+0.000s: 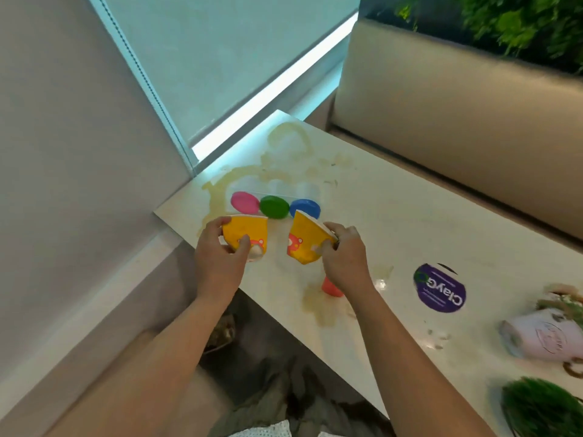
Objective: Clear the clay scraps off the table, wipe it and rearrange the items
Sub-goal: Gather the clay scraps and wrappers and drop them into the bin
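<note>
Over the pale, stain-streaked counter (394, 216), not yet wiped, the left grip (217, 257) clasps one yellow printed paper cup (247, 230) and the right grip (344, 257) a second, tilted yellow cup (304, 238), rearranging seemingly just begun.

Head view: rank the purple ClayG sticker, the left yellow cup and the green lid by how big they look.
1. Purple ClayG sticker and left yellow cup: too alike to separate, and the cup is held up off the table.
2. Green lid: clearly smallest.

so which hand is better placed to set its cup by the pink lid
Left. The left hand holds its yellow cup just in front of the pink lid; the right hand sits nearer the blue lid.
</note>
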`<action>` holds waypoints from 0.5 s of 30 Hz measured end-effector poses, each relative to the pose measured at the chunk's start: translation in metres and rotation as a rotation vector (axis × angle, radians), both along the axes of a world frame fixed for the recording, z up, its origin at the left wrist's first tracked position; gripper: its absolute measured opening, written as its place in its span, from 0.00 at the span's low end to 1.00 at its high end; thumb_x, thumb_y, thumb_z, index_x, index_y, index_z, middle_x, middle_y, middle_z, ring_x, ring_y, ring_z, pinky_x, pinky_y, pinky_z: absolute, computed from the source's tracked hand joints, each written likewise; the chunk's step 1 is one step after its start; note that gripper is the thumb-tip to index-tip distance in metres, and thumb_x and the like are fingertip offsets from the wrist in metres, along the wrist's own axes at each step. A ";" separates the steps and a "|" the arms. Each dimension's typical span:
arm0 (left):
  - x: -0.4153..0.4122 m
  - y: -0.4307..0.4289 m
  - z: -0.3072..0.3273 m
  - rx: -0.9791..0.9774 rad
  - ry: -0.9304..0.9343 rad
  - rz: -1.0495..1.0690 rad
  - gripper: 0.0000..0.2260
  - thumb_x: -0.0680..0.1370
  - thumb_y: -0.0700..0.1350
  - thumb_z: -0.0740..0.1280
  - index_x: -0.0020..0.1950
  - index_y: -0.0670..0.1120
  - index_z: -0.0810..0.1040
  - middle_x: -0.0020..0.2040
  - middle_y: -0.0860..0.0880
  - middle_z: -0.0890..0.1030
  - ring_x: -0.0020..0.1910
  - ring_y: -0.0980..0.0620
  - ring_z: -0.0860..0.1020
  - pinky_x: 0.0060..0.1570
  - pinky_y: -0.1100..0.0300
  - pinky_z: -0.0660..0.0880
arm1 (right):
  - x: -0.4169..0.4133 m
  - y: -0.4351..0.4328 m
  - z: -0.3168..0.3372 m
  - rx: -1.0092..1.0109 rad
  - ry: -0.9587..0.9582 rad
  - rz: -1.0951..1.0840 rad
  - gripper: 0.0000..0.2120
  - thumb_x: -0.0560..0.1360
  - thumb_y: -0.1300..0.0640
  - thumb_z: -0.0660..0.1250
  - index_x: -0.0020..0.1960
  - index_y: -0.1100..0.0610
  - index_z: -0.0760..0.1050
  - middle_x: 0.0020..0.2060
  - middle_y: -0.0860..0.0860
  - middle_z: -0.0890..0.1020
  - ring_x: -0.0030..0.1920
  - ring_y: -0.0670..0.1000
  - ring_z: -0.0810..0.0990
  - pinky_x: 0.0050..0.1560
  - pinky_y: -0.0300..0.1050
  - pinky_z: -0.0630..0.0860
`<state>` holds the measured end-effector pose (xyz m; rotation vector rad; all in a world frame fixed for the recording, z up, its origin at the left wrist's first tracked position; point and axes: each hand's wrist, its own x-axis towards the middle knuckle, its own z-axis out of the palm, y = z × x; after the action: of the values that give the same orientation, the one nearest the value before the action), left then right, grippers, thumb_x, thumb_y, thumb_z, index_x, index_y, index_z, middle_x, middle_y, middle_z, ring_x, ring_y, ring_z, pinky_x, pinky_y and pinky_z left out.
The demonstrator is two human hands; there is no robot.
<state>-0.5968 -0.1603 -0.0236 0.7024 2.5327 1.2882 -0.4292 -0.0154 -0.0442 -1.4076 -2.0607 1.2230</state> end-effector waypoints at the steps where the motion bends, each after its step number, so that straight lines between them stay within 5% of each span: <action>1: -0.012 -0.005 -0.001 -0.009 -0.002 0.005 0.20 0.79 0.51 0.73 0.69 0.56 0.71 0.64 0.52 0.77 0.50 0.50 0.81 0.38 0.69 0.70 | -0.014 -0.006 0.000 -0.003 -0.009 0.019 0.20 0.80 0.61 0.61 0.71 0.52 0.75 0.55 0.54 0.74 0.56 0.53 0.76 0.56 0.44 0.73; 6: -0.052 -0.031 -0.011 -0.023 -0.001 0.066 0.23 0.78 0.52 0.74 0.71 0.56 0.71 0.64 0.52 0.77 0.54 0.49 0.80 0.42 0.65 0.75 | -0.065 -0.026 -0.006 0.002 0.007 0.122 0.18 0.80 0.61 0.63 0.69 0.52 0.75 0.56 0.52 0.75 0.55 0.52 0.76 0.56 0.43 0.72; 11: -0.068 -0.056 -0.025 -0.047 0.012 0.130 0.22 0.79 0.53 0.73 0.71 0.55 0.71 0.64 0.52 0.76 0.59 0.48 0.78 0.55 0.49 0.81 | -0.099 -0.035 -0.011 0.032 0.036 0.209 0.18 0.80 0.62 0.63 0.68 0.52 0.72 0.52 0.52 0.75 0.48 0.49 0.74 0.45 0.38 0.70; 15: -0.068 -0.076 -0.036 -0.054 0.034 0.199 0.22 0.78 0.51 0.74 0.70 0.54 0.72 0.63 0.54 0.76 0.60 0.48 0.78 0.56 0.51 0.79 | -0.108 -0.045 -0.022 0.057 0.062 0.268 0.14 0.79 0.62 0.64 0.62 0.49 0.73 0.50 0.51 0.75 0.46 0.46 0.75 0.43 0.32 0.68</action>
<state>-0.6649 -0.2362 -0.0596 0.4742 2.7114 1.2710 -0.5371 -0.0605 -0.0666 -1.0792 -2.2760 1.2804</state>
